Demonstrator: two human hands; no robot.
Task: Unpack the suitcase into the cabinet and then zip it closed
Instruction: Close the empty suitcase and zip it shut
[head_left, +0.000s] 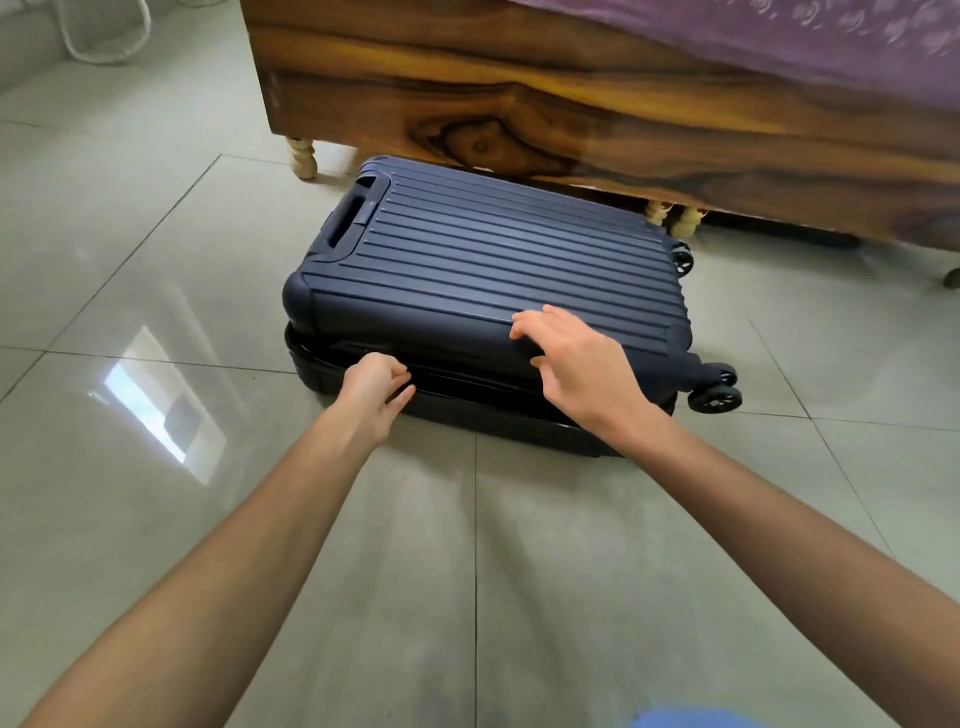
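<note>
Head view looks down at a navy ribbed suitcase (483, 270) lying flat on the tiled floor (156, 291), just in front of a wooden bed frame (571, 104), with its far edge tucked slightly under the frame. Its long axis runs left to right: the carry-handle end points left and a little far, and the wheels (714, 397) point right. The upper shell sits on the lower one, with a dark gap showing along the near side. The left hand (376, 389) is at the near side with fingers curled and thumb closed, pinching the zip seam (467, 382); whether a pull tab lies between them is too small to tell. The right hand (576, 364) lies on the lid's near edge towards the wheel end, fingers spread wide and holding nothing. A purple bedcover (831, 41) lies on the bed.
</note>
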